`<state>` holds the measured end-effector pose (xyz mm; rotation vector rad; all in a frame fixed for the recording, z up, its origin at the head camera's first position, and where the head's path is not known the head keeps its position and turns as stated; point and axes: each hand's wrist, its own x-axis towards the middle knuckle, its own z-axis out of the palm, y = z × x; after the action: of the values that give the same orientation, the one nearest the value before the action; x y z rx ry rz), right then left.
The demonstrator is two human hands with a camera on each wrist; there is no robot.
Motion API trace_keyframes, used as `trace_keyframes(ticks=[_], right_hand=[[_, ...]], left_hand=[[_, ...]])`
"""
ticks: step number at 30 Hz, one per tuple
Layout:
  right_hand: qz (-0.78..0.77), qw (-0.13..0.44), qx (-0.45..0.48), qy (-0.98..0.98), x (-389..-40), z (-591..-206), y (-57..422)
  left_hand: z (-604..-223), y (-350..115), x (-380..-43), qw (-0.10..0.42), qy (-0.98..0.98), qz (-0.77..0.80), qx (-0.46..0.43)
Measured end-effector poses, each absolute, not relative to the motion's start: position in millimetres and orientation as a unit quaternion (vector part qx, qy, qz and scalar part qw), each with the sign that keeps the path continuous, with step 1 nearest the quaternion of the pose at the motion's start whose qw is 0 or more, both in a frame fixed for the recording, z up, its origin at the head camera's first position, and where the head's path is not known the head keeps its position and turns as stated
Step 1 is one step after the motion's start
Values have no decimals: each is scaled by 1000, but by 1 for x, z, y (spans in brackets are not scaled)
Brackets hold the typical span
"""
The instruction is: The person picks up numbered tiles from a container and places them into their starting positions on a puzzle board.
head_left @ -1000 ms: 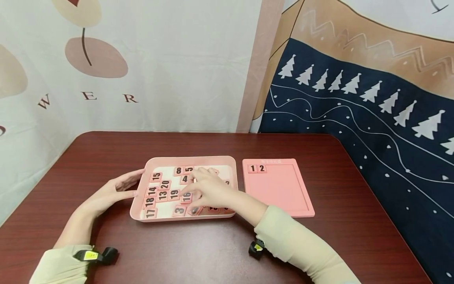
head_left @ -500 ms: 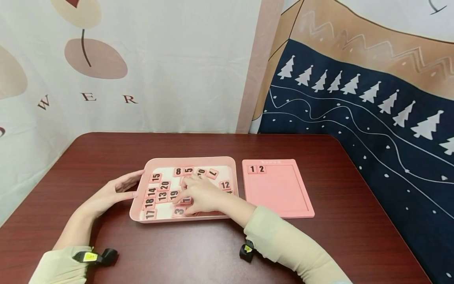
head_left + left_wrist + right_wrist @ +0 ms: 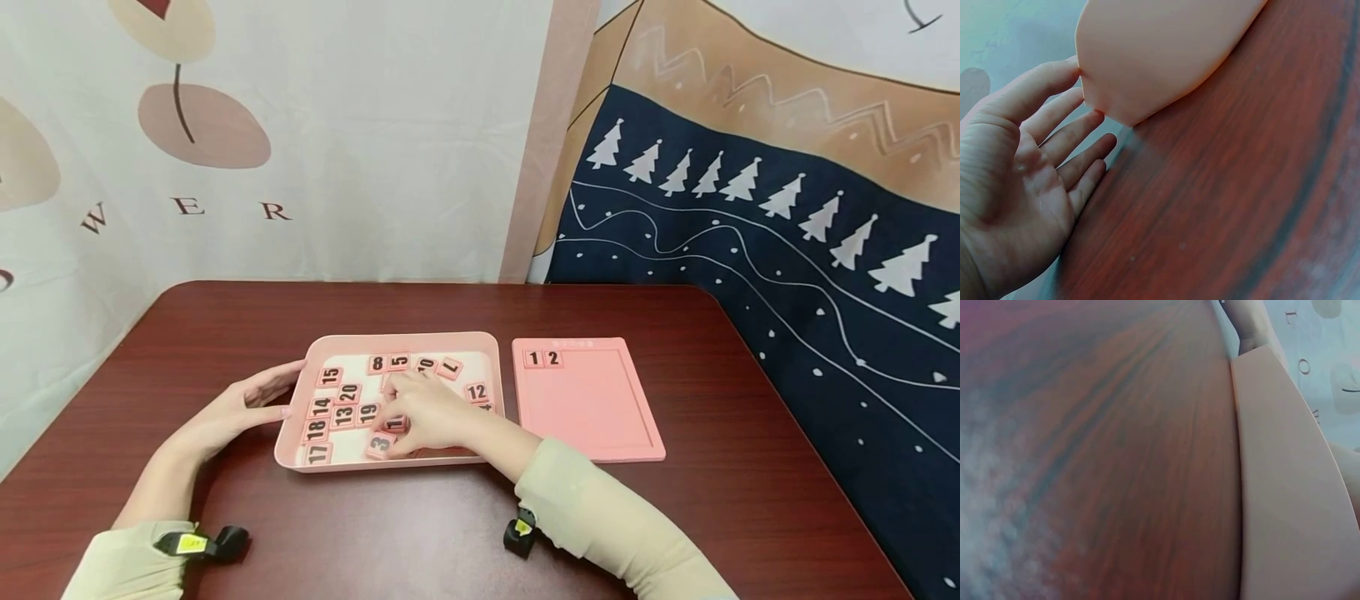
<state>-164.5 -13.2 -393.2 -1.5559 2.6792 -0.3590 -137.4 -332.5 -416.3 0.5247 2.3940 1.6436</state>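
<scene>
Dark-red tabletop (image 3: 375, 533) carries a pink tray (image 3: 405, 342), with a pink board (image 3: 588, 408) at three o'clock. At nine, the left hand (image 3: 225, 417), loosely extended, touches the tray; the right hand (image 3: 429, 410), obscuring other tiles (image 3: 397, 423), pinches tile 3 (image 3: 380, 444), perhaps tilted, inside near six.

On the red-brown table (image 3: 375, 533) lie a pink tray (image 3: 405, 342) and a pink board (image 3: 588, 408).

In the head view the light is bright and even, with pale glare at six o'clock on the table (image 3: 420, 517). Both wrist views are dimmer; my left hand (image 3: 1019, 194) looks greyish. Toward eight o'clock, the right wrist view is hazy, blurred.
</scene>
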Motion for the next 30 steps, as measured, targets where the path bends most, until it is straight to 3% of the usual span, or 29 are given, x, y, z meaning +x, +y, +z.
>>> trace_keyframes(ticks=[14,30], right_hand=[[-196,-36,-433,879,-158,-366,16],[-268,-109,-384,877,-167,-364,69]], left_hand=[[-416,-332,-137,93,807,555,179],[-416,-332,-137,92,810,551,177]])
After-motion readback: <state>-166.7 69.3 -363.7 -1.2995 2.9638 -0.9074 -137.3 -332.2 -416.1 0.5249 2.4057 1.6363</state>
